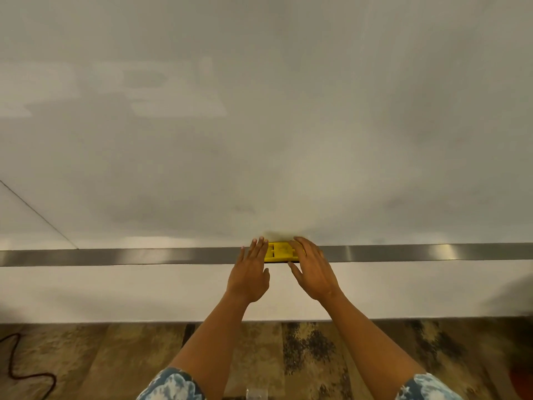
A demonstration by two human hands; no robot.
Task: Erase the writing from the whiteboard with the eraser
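Whiteboard (288,125) fills pretty much the whole head view, looks wiped with just faint grey smudges low down near the middle. Yellow eraser (280,252) is sitting on the metal tray (144,256) that runs along the board's bottom edge, about mid-length. Left hand (250,274) is just left of it, fingers straight and slightly spread, tips over the tray, can't tell if they touch the eraser. Right hand (313,269) lies over the eraser's right end, fingers stretched out, thumb apart below the tray's front edge. Patterned carpet (317,350) underneath, dark cable (17,370) at the lower left.
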